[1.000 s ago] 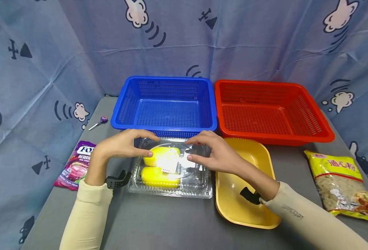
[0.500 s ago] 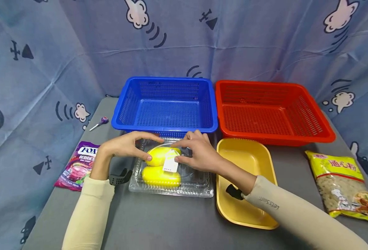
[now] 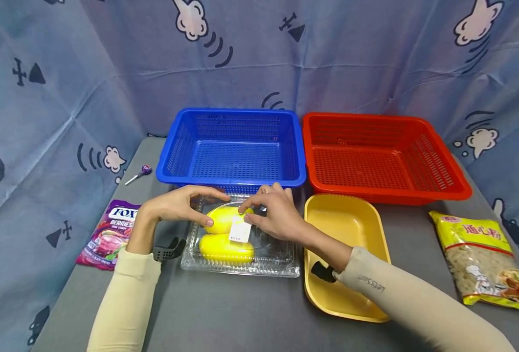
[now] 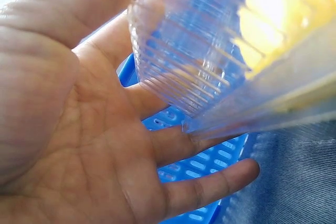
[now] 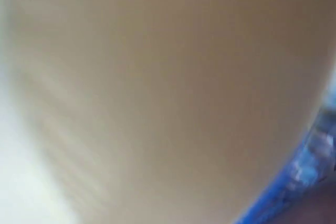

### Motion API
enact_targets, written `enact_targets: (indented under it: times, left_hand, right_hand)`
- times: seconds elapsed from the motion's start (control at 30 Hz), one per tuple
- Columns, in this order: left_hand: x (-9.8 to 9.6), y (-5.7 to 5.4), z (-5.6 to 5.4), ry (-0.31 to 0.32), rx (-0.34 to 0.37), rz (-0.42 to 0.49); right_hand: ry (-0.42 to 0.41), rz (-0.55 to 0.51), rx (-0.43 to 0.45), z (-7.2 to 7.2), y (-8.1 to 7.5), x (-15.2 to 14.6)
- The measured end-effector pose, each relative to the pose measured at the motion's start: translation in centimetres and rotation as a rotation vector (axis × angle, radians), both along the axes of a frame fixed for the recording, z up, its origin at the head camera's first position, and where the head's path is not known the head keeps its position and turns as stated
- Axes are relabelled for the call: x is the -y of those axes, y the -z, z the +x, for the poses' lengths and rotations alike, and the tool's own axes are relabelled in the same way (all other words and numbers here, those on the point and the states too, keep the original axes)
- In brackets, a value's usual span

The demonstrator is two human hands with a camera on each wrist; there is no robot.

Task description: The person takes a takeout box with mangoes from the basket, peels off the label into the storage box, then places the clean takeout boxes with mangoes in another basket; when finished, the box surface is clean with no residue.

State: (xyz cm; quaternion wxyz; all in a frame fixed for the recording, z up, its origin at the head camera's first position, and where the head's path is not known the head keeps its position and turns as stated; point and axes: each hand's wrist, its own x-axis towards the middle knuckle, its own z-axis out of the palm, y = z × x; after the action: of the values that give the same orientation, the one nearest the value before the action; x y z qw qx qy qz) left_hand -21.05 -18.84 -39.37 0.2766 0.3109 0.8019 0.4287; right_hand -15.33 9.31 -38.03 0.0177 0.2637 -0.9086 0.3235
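Note:
A clear plastic clamshell box lies on the grey table with two yellow oblong items inside. On its lid is a white label. My right hand pinches the upper edge of that label between thumb and index finger. At the box's upper left, my left hand has its thumb over the lid and its fingers spread along the back. The left wrist view shows the left fingers nearly straight beside the ridged box wall. In the right wrist view a blurred surface hides the fingers.
Behind the box stand a blue basket and a red basket. A yellow tray is under my right forearm. A purple candy bag and a lollipop lie left, a macaroni bag right.
My right hand has moved left across the lid from the box's right side and its fingertips have closed at the label. The left hand has shifted slightly right.

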Motion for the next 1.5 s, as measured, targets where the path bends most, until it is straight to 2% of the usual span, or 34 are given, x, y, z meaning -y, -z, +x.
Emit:
enact_targets:
  times: [0.17, 0.33, 0.47, 0.6, 0.73, 0.87, 1.0, 1.27, 1.4, 1.5]
  left_hand:
    - [-0.1, 0.0, 0.1, -0.007, 0.007, -0.003]
    - [-0.2, -0.1, 0.1, -0.01, 0.005, -0.003]
    - [-0.1, -0.1, 0.2, -0.005, 0.014, 0.004]
    - [0.0, -0.1, 0.1, 0.006, 0.02, 0.014]
    - [0.0, -0.2, 0.1, 0.006, 0.02, 0.011]
    - [0.0, -0.3, 0.2, -0.001, 0.004, -0.003]
    - [0.1, -0.3, 0.3, 0.005, -0.006, -0.003]
    - [0.0, -0.2, 0.5, 0.0, 0.0, 0.005]
    - [-0.2, -0.1, 0.3, 0.002, 0.006, 0.018]
    - [-0.2, -0.1, 0.3, -0.003, 0.017, 0.022]
  right_hand:
    - [0.045, -0.039, -0.014, 0.2, 0.2, 0.4]
    - [0.001, -0.122, 0.023, 0.1, 0.2, 0.0]
    - [-0.065, -0.265, 0.139, -0.2, -0.1, -0.8]
    - [-0.094, -0.428, 0.284, -0.3, -0.7, -2.0]
    - [-0.084, -0.49, 0.362, -0.3, -1.3, -3.0]
    - [-0.089, -0.472, 0.381, -0.3, -2.6, -4.5]
    - [-0.11, -0.405, 0.369, -0.4, -4.2, -7.0]
    - [-0.072, -0.155, 0.295, -0.1, -6.3, -13.8]
    - [-0.054, -0.071, 0.278, 0.5, -6.0, -16.5]
    - [-0.058, -0.05, 0.29, 1.0, -4.8, -17.9]
